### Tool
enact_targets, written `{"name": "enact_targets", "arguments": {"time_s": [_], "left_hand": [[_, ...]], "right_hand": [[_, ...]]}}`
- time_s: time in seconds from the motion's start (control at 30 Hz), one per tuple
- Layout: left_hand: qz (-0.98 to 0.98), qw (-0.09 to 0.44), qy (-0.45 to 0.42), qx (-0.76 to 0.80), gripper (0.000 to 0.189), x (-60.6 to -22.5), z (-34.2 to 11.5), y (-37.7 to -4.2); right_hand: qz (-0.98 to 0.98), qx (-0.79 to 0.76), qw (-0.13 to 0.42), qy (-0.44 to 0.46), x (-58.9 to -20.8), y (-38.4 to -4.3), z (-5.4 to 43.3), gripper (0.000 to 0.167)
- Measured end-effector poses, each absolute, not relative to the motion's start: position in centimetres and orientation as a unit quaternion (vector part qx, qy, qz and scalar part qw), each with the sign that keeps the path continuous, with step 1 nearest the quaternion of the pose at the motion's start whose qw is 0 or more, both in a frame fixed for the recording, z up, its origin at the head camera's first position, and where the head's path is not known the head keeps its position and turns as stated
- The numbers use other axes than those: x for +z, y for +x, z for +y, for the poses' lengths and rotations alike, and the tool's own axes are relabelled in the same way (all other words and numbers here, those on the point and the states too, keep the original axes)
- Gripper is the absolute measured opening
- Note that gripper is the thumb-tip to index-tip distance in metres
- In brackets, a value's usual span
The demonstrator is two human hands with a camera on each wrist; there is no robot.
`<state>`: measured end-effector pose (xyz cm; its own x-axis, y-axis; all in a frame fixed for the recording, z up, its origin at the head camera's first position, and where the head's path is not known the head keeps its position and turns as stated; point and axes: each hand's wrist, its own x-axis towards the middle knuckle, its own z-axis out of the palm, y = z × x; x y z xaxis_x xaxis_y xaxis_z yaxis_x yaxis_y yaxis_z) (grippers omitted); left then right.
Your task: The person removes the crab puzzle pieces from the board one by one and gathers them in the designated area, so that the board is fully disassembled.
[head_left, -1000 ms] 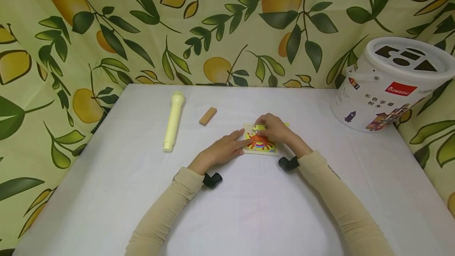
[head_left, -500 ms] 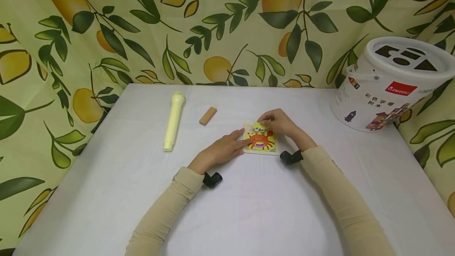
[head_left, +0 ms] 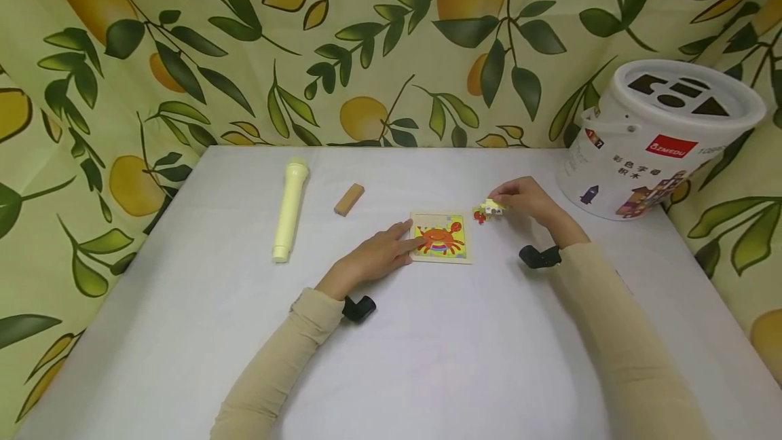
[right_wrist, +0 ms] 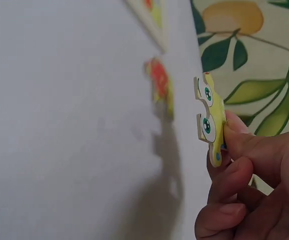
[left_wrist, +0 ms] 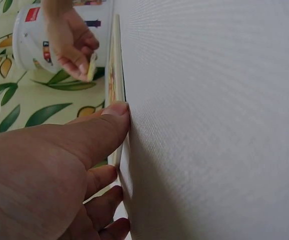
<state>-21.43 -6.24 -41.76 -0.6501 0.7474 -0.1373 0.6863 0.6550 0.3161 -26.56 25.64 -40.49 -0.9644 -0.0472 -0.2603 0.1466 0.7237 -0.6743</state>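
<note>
A small square jigsaw puzzle board (head_left: 444,261) with a red crab picture lies flat on the white table. Its upper strip shows bare wood. My left hand (head_left: 379,253) rests at its left side, one straight finger on the picture; in the left wrist view the thumb touches the board's edge (left_wrist: 117,65). To the right of the board, my right hand (head_left: 530,204) pinches a yellow puzzle piece (right_wrist: 215,122) with two printed eyes, raised above the table between thumb and fingers. Under it lies a red and yellow puzzle piece (right_wrist: 159,82).
A wooden block (head_left: 349,199) and a pale yellow toy microphone (head_left: 290,209) lie left of the board. At the back right stands a white bucket (head_left: 647,148) with shaped holes in its lid. A fruit-patterned curtain (head_left: 366,39) hangs behind the table.
My right hand has lifted the eyed puzzle piece off the board and carried it right, over the loose piece. My left hand stays against the board. The head view has shifted slightly.
</note>
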Motion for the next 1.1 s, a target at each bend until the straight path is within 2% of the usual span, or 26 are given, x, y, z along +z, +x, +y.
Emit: {"name": "enact_targets", "arguments": {"time_s": [0.17, 0.77, 1.1], "left_hand": [[0.896, 0.114, 0.413, 0.121, 0.047, -41.9, -6.4, -21.6], [0.893, 0.101, 0.420, 0.125, 0.046, -41.9, -6.5, -21.5], [0.893, 0.106, 0.421, 0.121, 0.046, -41.8, -6.4, -21.5]], "right_hand": [[0.924, -0.357, 0.128, 0.038, -41.5, -26.0, 27.0, 0.030], [0.946, -0.321, 0.040, 0.036, -42.3, -25.0, 26.0, 0.023], [0.945, -0.302, 0.086, -0.095, -41.0, -24.7, 20.9, 0.017]]}}
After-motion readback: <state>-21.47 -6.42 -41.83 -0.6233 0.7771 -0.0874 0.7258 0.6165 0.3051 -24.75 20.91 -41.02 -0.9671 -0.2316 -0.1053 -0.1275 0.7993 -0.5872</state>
